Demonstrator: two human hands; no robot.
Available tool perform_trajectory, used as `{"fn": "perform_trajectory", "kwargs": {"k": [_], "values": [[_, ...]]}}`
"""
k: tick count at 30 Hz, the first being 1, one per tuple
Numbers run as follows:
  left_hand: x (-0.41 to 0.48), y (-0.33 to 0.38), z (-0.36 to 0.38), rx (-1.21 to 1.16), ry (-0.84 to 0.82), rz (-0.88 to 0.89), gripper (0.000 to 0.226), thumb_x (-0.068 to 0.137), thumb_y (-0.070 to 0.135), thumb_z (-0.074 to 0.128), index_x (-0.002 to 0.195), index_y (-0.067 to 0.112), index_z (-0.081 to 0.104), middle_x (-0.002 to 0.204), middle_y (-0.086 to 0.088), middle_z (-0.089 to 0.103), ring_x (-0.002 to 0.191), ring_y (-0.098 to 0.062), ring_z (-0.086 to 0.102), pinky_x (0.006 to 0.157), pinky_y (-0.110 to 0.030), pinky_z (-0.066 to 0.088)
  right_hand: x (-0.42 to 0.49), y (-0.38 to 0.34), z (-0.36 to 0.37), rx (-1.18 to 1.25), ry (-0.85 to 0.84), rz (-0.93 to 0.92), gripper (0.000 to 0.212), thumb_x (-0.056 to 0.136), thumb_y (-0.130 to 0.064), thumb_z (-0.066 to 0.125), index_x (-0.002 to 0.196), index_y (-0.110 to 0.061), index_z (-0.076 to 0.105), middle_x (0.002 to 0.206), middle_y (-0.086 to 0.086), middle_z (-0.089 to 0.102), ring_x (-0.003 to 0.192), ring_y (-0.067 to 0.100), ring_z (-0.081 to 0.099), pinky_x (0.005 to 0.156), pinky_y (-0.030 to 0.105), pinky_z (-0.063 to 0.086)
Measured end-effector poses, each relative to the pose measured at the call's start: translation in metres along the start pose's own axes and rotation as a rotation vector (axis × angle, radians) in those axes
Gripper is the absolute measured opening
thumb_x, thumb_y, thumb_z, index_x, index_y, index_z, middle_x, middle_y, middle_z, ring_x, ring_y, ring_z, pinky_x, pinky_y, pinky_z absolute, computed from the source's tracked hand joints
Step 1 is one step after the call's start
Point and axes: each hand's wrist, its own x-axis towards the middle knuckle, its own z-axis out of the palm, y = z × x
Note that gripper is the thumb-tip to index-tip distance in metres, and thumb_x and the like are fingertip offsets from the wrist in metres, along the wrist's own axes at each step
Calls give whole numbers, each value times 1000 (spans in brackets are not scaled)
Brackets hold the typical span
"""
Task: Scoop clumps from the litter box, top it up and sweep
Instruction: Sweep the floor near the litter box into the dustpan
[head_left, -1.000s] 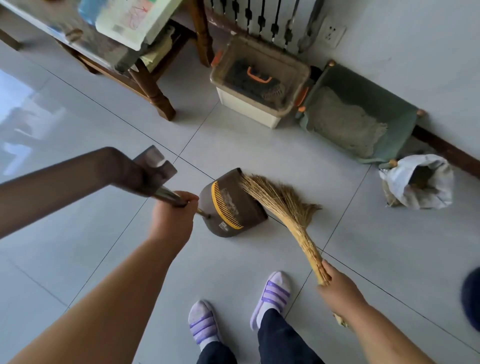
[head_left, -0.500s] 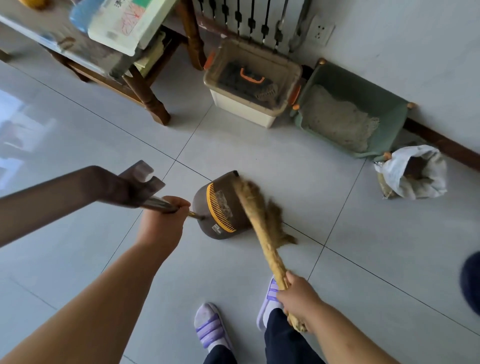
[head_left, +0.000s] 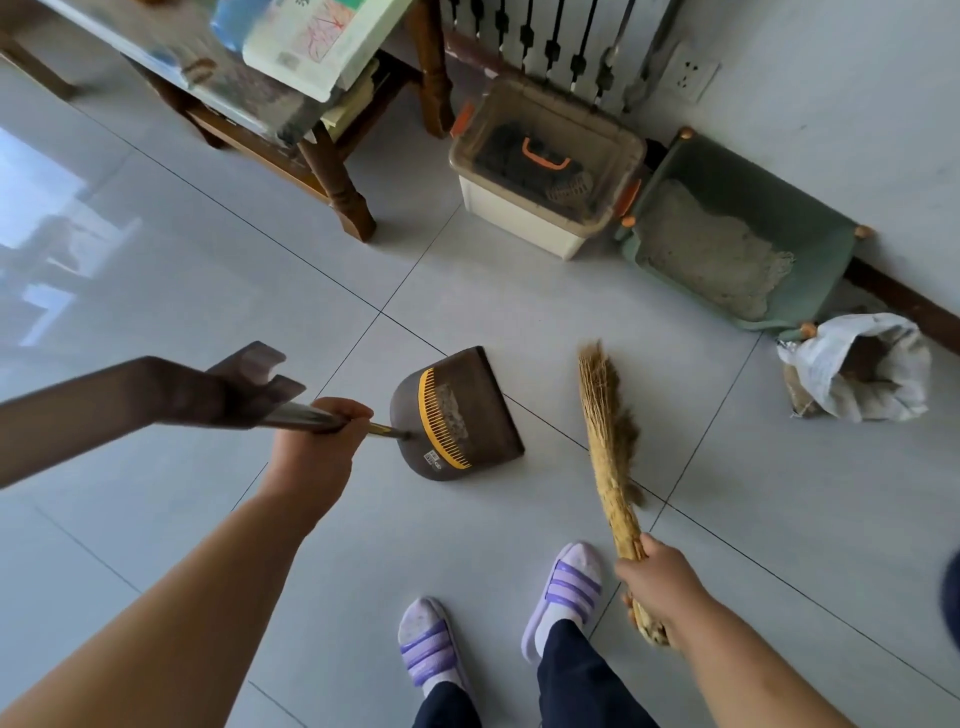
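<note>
The brown plastic dustpan with a yellow comb (head_left: 457, 415) sits on the grey tiled floor (head_left: 208, 260), in front of the person's feet. Its wide mouth faces right. A small heap of grey grit (head_left: 449, 410) lies inside it, next to the comb. Just to its right, not touching it, is the yellow straw broom (head_left: 608, 431). The broom's bushy end points away from the person.

Nothing lies between the broom and the dustpan. Farther off, by the wall, stands the green litter box (head_left: 737, 176) with pale sand (head_left: 711, 254) in it. A white crumpled bag (head_left: 883, 384) stands open beside its near right corner. On the box's left is a cream storage tub with a see-through lid and orange handle (head_left: 519, 208). Past the tub stands a brown wooden worktop leg (head_left: 337, 187), and a white radiator (head_left: 550, 41) is on the wall.

The left hand (head_left: 317, 452) is closed tight around the dustpan's long metal pole (head_left: 296, 413). The right hand (head_left: 660, 587) is closed tight around the thin end of the broom. Both arms reach forward. Two purple striped slippers (head_left: 566, 587) stand between them.
</note>
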Motion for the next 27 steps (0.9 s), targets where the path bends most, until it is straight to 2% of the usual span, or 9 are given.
{"fn": "perform_trajectory", "kwargs": {"k": [3,7,12,15,18,20,22,24,27], "values": [[3,-3,0,-1,11,-9,15,95,10,61,88,22,66,85,-4,57,72,-20,51,58,-25,40,4,-5,19,-98,-92,-17,39,80,-16,50,118,-19,57,90,4,66,81,25,65,76,37,56],[7,-5,-4,-40,28,-22,21,96,10,61,84,28,64,88,-4,59,78,-23,53,61,-27,41,-19,-12,9,-55,-188,-108,35,77,-8,50,107,-22,62,76,2,59,66,19,55,58,29,45],[8,-12,-13,-140,55,-61,19,94,8,61,87,25,67,87,-3,60,84,-24,55,76,-36,49,-10,-29,-19,-50,-69,-169,35,76,-8,52,105,-27,59,78,3,64,63,20,60,54,28,46],[9,-16,-19,-174,84,-74,20,94,7,60,87,25,67,85,-5,59,82,-21,54,83,-41,49,20,-50,-26,-15,29,-153,26,81,-7,50,105,-13,58,72,9,60,57,25,57,53,35,48],[11,-20,-22,-189,111,-78,20,94,6,60,86,24,67,84,-6,58,77,-19,54,77,-36,50,65,-74,-36,63,67,-61,22,86,-3,49,107,-3,55,66,15,54,51,23,50,52,30,40],[13,-22,-19,-197,118,-80,22,94,5,60,85,24,67,83,-5,58,75,-19,53,72,-31,48,87,-85,-35,-43,55,-62,23,84,-2,51,106,3,56,73,18,57,61,27,56,57,31,42],[17,-23,-16,-181,131,-77,22,93,6,61,83,25,67,84,-5,60,78,-20,54,74,-34,49,87,-87,-23,-311,53,-71,22,84,-6,54,105,2,58,91,19,61,83,31,64,68,33,50],[19,-25,-10,-159,147,-80,23,92,9,61,82,28,68,87,-4,63,81,-21,56,76,-35,49,71,-77,-3,-620,71,-108,36,88,-12,53,123,-4,53,114,14,63,108,29,63,82,30,50],[17,-26,-3,-164,152,-95,23,92,10,61,81,30,68,90,-6,63,78,-21,55,67,-30,47,35,-50,20,-654,4,-164,48,88,-16,47,136,-14,43,125,8,60,111,26,60,87,29,48]]}}
